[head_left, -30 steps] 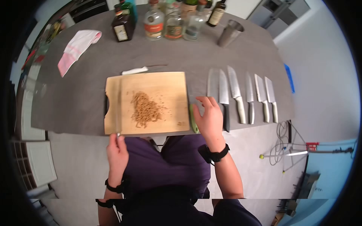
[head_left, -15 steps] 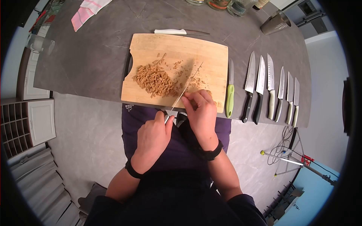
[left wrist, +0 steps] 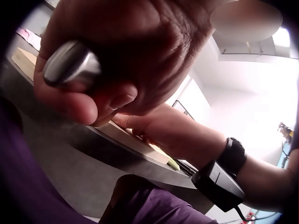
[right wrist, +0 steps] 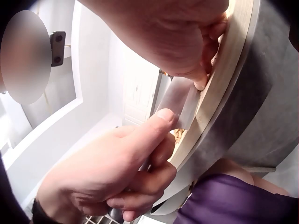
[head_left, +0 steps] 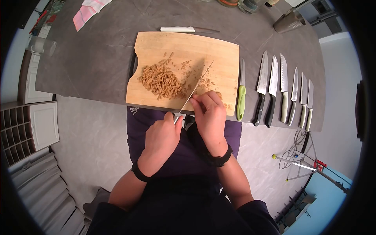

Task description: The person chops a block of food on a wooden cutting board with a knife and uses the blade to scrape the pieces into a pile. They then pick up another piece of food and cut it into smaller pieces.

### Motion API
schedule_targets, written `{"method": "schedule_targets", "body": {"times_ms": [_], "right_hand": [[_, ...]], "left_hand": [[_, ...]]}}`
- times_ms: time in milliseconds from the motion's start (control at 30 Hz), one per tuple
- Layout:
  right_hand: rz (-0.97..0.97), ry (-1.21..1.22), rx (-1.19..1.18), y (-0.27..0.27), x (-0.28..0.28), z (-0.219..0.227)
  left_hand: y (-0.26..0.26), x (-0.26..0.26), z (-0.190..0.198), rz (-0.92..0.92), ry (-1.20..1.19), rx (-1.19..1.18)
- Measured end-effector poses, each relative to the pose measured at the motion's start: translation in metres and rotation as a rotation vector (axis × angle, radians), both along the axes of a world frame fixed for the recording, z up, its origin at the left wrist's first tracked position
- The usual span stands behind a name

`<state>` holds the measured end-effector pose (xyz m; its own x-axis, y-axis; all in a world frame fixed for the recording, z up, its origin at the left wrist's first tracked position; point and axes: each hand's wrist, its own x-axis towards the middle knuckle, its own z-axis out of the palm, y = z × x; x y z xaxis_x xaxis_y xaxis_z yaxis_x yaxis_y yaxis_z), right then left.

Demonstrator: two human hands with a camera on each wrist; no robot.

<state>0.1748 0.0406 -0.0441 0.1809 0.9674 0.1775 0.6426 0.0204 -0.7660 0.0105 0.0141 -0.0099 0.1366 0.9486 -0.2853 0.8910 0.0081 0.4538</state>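
My left hand (head_left: 162,136) grips a knife (right wrist: 176,99) by its metal handle (left wrist: 72,64), thumb laid along toward the blade. The blade stands on edge over the right half of the wooden cutting board (head_left: 172,42), pointing away and slightly right. Right beside the blade, my right hand (head_left: 209,119) is on the board near its front edge, fingers curled over a brown food piece (head_left: 219,95) that is mostly hidden. Its thumb tip is close to the blade in the right wrist view. A heap of chopped brown sticks (head_left: 160,81) lies left of the blade, with crumbs around it.
A green-handled knife (head_left: 241,103) lies along the board's right edge. Several more knives (head_left: 284,92) lie in a row further right. Behind the board is a white-handled knife (head_left: 177,29). A metal cup (head_left: 289,21) and a pink-striped cloth (head_left: 88,13) are further back.
Since a second ago, the knife has moved from the board's left side to its right half, and my right hand has come onto the board. Over the last half second, the hands barely moved.
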Motion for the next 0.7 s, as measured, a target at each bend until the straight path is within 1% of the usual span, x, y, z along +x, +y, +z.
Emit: {"method": "schedule_targets", "body": {"times_ms": [67,267,333,567,700], "right_hand": [[-0.005,-0.007,0.009,0.000,-0.001,0.001],[-0.045,0.079,-0.035,-0.002,-0.004,0.000],[-0.041,0.077,-0.026,-0.003,-0.004,-0.002],[-0.010,0.017,0.019,-0.007,0.000,-0.005],[0.000,0.059,-0.006,-0.008,0.001,-0.002]], "left_hand": [[0.004,0.004,-0.001,-0.005,0.016,0.005],[0.018,0.015,-0.002,-0.009,-0.002,0.058],[0.018,0.013,-0.005,-0.003,-0.010,0.074],[0.011,-0.002,0.004,0.028,0.014,0.105],[0.004,-0.007,0.007,0.018,-0.019,0.114]]}}
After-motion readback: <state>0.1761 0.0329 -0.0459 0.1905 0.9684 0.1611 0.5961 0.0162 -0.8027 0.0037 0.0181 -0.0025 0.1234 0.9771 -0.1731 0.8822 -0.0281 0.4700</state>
